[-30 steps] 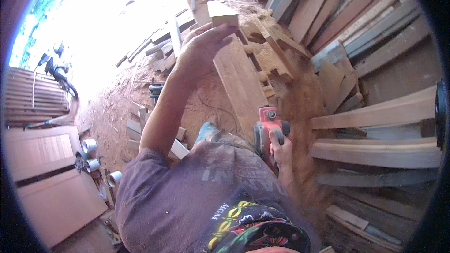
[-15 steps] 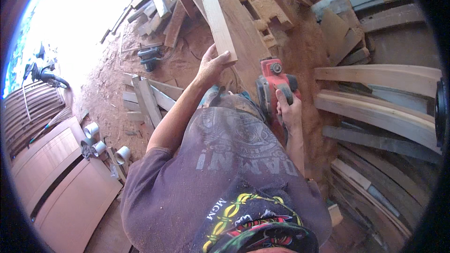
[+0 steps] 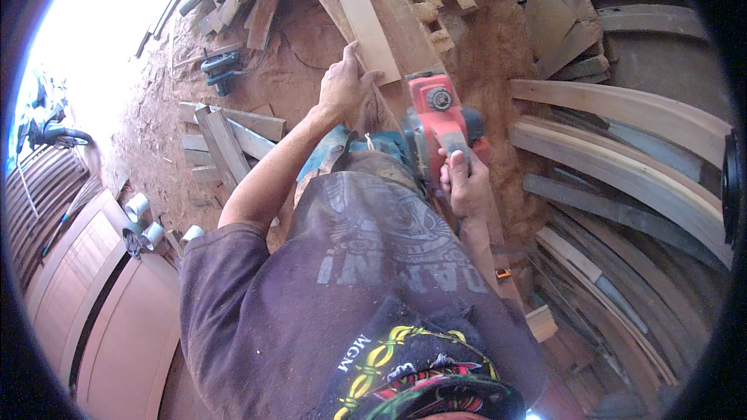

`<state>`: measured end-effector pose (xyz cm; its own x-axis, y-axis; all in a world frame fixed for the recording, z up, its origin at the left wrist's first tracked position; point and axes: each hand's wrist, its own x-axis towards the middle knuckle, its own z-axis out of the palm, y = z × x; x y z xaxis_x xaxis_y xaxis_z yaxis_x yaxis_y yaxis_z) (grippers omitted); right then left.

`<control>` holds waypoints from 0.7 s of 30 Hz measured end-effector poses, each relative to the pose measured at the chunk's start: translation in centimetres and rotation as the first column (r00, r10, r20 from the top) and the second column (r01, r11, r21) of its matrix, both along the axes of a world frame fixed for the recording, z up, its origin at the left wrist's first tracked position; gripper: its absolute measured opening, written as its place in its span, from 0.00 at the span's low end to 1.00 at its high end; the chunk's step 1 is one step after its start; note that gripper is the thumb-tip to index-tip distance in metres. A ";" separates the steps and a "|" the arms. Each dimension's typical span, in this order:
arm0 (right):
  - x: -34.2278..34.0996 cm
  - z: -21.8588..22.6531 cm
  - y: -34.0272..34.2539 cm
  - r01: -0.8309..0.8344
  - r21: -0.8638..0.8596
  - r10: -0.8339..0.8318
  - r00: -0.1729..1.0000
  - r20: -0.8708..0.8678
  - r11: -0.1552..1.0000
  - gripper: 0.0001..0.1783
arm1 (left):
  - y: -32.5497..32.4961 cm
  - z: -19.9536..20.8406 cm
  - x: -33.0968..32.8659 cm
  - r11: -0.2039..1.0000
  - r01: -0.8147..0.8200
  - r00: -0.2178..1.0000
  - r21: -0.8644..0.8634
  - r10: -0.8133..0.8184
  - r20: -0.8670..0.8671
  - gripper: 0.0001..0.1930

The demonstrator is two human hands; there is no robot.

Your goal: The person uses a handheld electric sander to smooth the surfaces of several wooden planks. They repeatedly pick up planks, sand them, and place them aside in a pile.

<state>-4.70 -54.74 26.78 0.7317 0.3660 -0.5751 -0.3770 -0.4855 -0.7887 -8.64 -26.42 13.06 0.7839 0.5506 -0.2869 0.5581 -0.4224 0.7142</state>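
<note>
Red planer [image 3: 437, 113], head view: we see it just ahead of the right hand [image 3: 467, 180], whose fingers and thumb wrap its rear handle firmly. Ahead and left of that grip, the left hand [image 3: 345, 87] touches the near end of a pale wooden strip [image 3: 359, 19] at its left edge; we cannot tell whether it clamps the wood. Beneath the strip runs a wide board [image 3: 405, 35], its near part beside the planer; contact with the sole is hidden. Left of the left hand, we note a blue power tool [image 3: 221, 70] on the ground. We judge that a leftward drift of the right wrist could bring the planer against the strip or left fingers, and that a loose left hold could let the strip slide.
</note>
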 end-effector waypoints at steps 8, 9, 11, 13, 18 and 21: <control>-0.3 -1.3 7.2 -0.232 -0.186 0.264 0.949 0.170 0.955 0.24 | 3.2 -6.0 -6.6 0.877 -0.346 0.919 -0.335 0.388 0.067 0.31; -0.1 -1.9 7.8 -0.224 -0.177 0.254 0.952 0.171 0.958 0.24 | 3.5 -5.8 -7.6 0.867 -0.372 0.913 -0.331 0.406 0.035 0.31; 0.5 -2.9 8.8 -0.220 -0.197 0.254 0.954 0.162 0.955 0.24 | 4.2 -5.5 -9.7 0.846 -0.427 0.897 -0.320 0.441 -0.029 0.31; 1.4 -3.5 9.7 -0.219 -0.207 0.254 0.953 0.164 0.954 0.24 | 4.6 -6.6 -11.6 0.832 -0.452 0.884 -0.321 0.465 -0.040 0.32; 2.9 -3.1 12.3 -0.197 -0.185 0.216 0.972 0.093 0.963 0.26 | 4.1 -6.7 -14.5 0.690 -0.578 0.798 -0.435 0.590 -0.123 0.33; 3.8 -2.3 13.9 -0.202 -0.205 0.219 0.973 0.066 0.958 0.27 | 3.9 -7.8 -15.6 0.633 -0.612 0.760 -0.474 0.637 -0.131 0.34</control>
